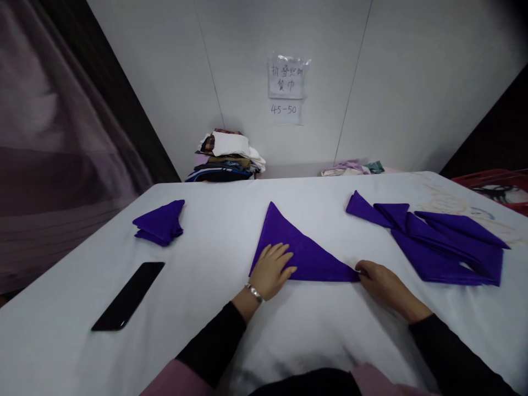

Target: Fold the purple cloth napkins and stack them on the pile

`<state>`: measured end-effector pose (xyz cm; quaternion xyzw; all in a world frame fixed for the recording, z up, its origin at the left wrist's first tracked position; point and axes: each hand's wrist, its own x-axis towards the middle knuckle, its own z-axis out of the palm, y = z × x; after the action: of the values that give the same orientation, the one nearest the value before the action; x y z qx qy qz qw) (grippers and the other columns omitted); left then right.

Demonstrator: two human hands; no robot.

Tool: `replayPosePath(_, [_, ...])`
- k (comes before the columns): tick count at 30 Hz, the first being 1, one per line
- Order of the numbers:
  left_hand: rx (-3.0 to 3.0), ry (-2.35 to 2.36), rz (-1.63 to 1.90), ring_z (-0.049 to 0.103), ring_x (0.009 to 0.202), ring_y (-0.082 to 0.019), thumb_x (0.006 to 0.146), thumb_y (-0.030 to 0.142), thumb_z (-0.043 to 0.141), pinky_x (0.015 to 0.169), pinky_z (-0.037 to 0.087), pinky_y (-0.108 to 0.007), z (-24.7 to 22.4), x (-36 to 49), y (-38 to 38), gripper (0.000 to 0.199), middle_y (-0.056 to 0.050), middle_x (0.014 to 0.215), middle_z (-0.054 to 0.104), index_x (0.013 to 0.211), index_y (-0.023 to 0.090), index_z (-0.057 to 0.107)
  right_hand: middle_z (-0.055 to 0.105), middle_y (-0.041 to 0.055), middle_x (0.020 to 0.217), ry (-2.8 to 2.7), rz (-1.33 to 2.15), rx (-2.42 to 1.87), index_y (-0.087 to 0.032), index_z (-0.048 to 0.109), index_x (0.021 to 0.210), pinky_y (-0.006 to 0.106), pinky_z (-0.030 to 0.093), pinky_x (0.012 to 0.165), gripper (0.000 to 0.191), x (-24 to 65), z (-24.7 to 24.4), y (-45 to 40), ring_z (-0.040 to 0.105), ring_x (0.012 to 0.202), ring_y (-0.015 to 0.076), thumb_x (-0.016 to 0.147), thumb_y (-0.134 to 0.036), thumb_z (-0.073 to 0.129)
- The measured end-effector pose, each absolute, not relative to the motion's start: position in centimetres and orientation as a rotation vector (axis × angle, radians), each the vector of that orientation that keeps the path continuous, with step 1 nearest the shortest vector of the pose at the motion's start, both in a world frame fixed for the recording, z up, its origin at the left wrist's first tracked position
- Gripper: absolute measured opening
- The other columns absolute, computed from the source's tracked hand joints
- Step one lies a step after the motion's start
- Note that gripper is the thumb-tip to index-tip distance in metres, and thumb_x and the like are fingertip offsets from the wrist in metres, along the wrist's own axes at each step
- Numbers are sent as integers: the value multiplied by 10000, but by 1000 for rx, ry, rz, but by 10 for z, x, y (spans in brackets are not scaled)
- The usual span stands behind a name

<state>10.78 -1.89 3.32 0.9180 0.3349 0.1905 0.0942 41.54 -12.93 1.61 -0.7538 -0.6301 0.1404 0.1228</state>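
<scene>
A purple cloth napkin (299, 242), folded into a triangle, lies on the white-covered table in front of me. My left hand (270, 269) rests on its left part with the fingers stretched out flat over the cloth. At the triangle's right corner, my right hand (381, 283) pinches the tip between thumb and fingers. Left of these, a small folded stack of purple cloth (160, 223) sits apart. Over on the right lie several loosely folded purple napkins (445, 247), partly overlapping.
A black phone-like slab (130, 297) lies at the left of the table (214, 220). Behind the far edge are a pile of folded clothes (229, 157) and more fabric (350, 167). Handwritten paper signs (286, 82) hang on the wall. A red basket (501, 179) stands at right.
</scene>
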Motion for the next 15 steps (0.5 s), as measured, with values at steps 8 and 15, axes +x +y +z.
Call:
replayPosePath(8, [2720,934,288,200,1361,-273,879,511,379,1081,164,-564,2,136,-23,535,-100,1453,322,1336,232,394,628,89,1075,-1908,221,-2050,-219,621,1019,354,432,883,277,404,32,-127,574,1010,231,789,-211,467])
replayPosePath(15, [2730,913,313,170,1368,-282,890,494,341,1091,134,-561,0,132,-25,553,-82,1472,286,1383,245,306,314,76,1454,-2117,324,-1455,-224,352,1378,453,258,1087,555,314,40,-86,244,1346,225,879,-445,453])
